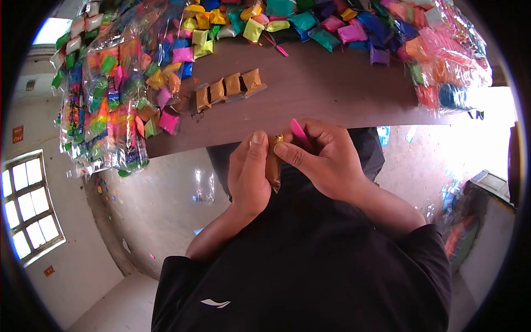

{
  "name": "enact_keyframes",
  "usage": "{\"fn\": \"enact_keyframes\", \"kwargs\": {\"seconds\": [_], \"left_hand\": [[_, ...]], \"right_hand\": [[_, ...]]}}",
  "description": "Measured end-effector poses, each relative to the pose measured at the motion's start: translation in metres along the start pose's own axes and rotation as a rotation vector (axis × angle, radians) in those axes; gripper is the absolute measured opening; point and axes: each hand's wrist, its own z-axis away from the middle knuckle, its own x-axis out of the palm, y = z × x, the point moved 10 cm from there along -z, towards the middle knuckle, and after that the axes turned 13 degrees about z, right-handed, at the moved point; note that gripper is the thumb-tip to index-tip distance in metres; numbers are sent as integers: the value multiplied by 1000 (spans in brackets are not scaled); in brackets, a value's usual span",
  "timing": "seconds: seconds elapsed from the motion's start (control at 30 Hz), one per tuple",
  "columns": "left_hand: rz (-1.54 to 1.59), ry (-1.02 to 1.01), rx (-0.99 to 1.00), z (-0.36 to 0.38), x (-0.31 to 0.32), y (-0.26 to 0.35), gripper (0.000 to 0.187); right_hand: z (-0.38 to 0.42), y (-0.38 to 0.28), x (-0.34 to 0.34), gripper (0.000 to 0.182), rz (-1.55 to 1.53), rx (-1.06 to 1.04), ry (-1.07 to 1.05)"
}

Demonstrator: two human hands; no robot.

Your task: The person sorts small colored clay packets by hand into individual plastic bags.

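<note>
My left hand point(250, 172) is closed round one side of a small clear packet of brown clay point(273, 170), just in front of the table edge. My right hand point(326, 160) pinches the packet's upper end between thumb and finger. A pink plastic tool point(299, 133) is tucked in the same right hand, its tip pointing up past the fingers. The tool's lower part is hidden by the hand. On the table beyond my hands, a row of several brown clay packets point(233, 86) lies side by side.
The brown table point(332, 88) carries piles of coloured clay packets point(337, 30) along its far side. Large clear bags of packets point(110, 94) stand at the left, and more bags point(442, 61) at the right. Another pink tool point(281, 50) lies near the far pile.
</note>
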Motion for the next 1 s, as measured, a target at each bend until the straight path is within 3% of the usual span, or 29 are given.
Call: {"fn": "enact_keyframes", "kwargs": {"seconds": [0.07, 0.2, 0.27, 0.3, 0.37, 0.4, 0.47, 0.5, 0.53, 0.6, 0.67, 0.73, 0.77, 0.87, 1.0], "left_hand": [[-137, 72, 94, 1, -3, 8, 34], [-454, -41, 250, 5, 12, 25, 34], [-528, -93, 293, 3, 17, 27, 34], [-527, -94, 293, 3, 17, 27, 34], [-120, -11, -18, -1, 2, 3, 34], [-120, -10, -13, -1, 0, 3, 34], [178, -107, -138, -1, 5, -10, 34], [177, -106, -135, -1, 6, -9, 34], [173, -89, -135, -1, 5, -8, 34], [170, -71, -137, 0, 5, -9, 34], [45, -23, -54, 0, 0, -2, 35], [-35, 5, 36, 0, 3, 3, 36], [-115, 31, 126, 0, 4, 11, 38], [-233, -14, 148, 5, 18, 20, 40], [-336, -37, 201, 1, 11, 20, 44]], "right_hand": [[-2, 21, -2, 13, 245, 105, -64], [0, 22, -9, 12, 298, 93, -45], [4, -9, -13, 12, 621, -185, 34], [4, -4, -12, 12, 622, -185, 35], [4, -3, -38, 13, 426, -255, 311], [-1, -4, -40, 13, 426, -259, 307], [-5, 4, -64, 13, 157, -184, 460], [-9, 19, -62, 9, 205, -50, 258], [-8, 19, -60, 9, 204, -51, 257], [-4, -1, -34, 9, 555, -174, 160], [3, 0, -26, 10, 518, -165, 127], [8, 13, -22, 18, 243, -146, 90], [10, 7, -15, 20, 343, -152, -18], [18, -19, 0, 16, 540, -272, -97], [27, -27, 7, 12, 741, -391, -24]]}}
